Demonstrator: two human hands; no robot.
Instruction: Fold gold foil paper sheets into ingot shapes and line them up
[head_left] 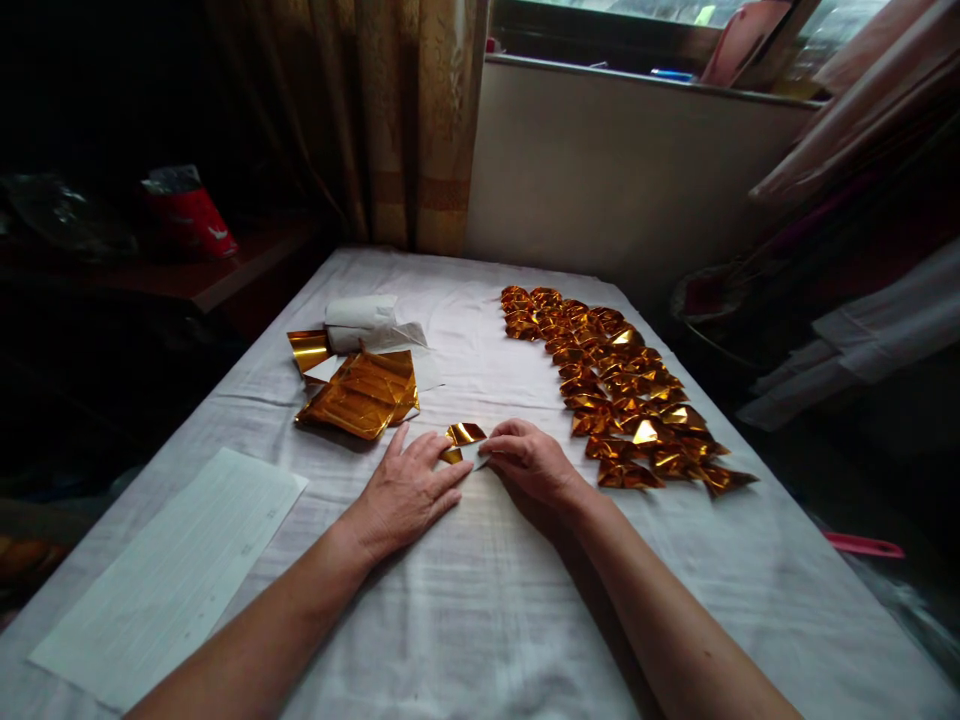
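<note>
A: Left hand (409,492)?
B: Flat, fingers spread, pressing gold foil (465,436) against desk (480,600); grips nothing, likely pinning it for a crease.
A: Right hand (529,462)?
B: Curled, fingertips pinching foil's white corner, just beside left fingers.
A: Foil location?
B: Between both hands, mid-desk, partly folded.
A: Surroundings?
B: Unfolded sheets (358,398) stacked left, within reach. Folded pieces (615,385) laid in overlapping rows right, well apart from stack. White paper (176,575) near left forearm.

A single head-worn view looks forward and down along the cloth-covered bench (480,620), close over it, facing the window wall (622,170)
</note>
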